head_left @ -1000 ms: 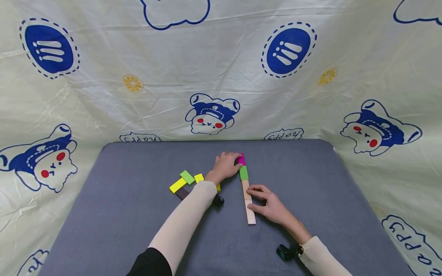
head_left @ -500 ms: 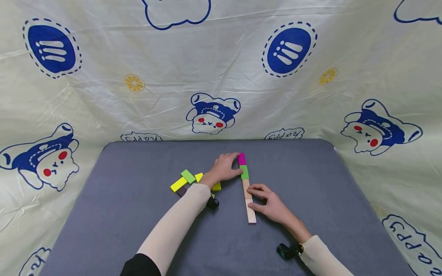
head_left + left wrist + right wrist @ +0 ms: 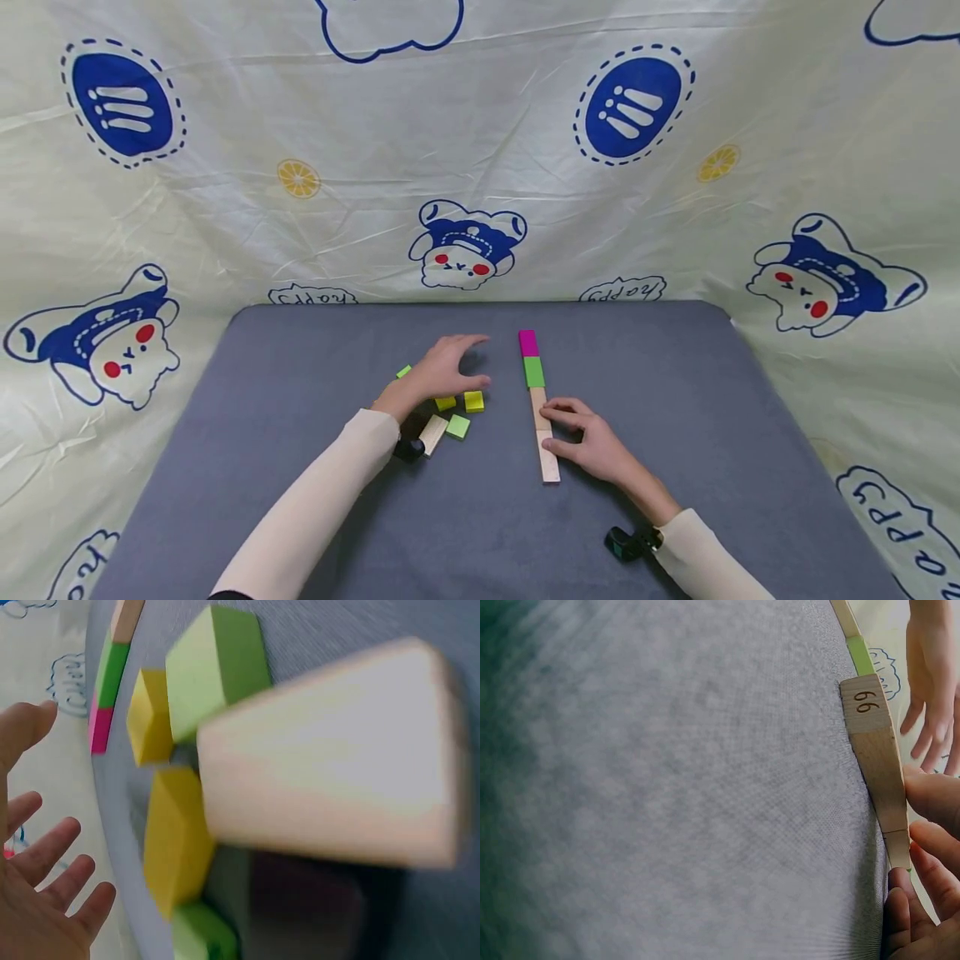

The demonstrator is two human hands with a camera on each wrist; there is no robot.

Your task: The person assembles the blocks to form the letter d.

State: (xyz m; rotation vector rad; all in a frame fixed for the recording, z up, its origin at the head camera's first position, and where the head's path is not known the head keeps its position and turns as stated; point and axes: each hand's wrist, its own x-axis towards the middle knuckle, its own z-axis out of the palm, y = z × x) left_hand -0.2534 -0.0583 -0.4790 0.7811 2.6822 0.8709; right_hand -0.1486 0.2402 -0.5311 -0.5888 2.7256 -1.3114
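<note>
My left hand [image 3: 437, 371] hangs above a loose group of blocks, thumb and fingers spread, holding nothing. Under and beside it lie a yellow block [image 3: 474, 402], a light green block [image 3: 458, 427] and a plain wooden block [image 3: 432, 434]. A straight row runs away from me: two plain wooden blocks [image 3: 551, 458] nearest, a green block [image 3: 534, 372], then a magenta block [image 3: 528, 343]. My right hand [image 3: 588, 437] rests at the row's right side, thumb and index fingertips against the wooden blocks. Printed digits [image 3: 865, 702] mark the near block's end.
The blocks lie on a grey cloth-covered table [image 3: 300, 500]. In the left wrist view a dark block [image 3: 307, 907] and another green block [image 3: 202, 930] lie in the group. A printed curtain [image 3: 360, 233] hangs behind the table's far edge.
My left hand has let go of the far end of the row and moved left over the loose blocks, its fingers spreading. The right hand has stayed beside the wooden blocks.
</note>
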